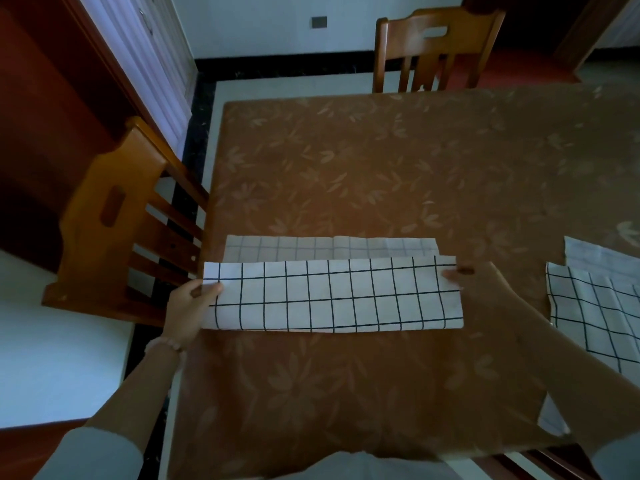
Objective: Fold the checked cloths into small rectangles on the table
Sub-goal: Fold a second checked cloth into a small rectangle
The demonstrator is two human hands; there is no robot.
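A white cloth with a black check [332,296] lies across the near half of the table [381,161] as a long strip, its near part folded over so a paler band shows along the far edge. My left hand [194,303] pinches the strip's left end. My right hand [485,289] pinches its right end, thumb on top. More checked cloth [595,306] lies at the right edge of the table, partly under my right forearm.
The table wears a brown cover with a leaf pattern. One wooden chair [117,223] stands at the table's left side, another [436,46] at the far side. A door frame runs along the far left.
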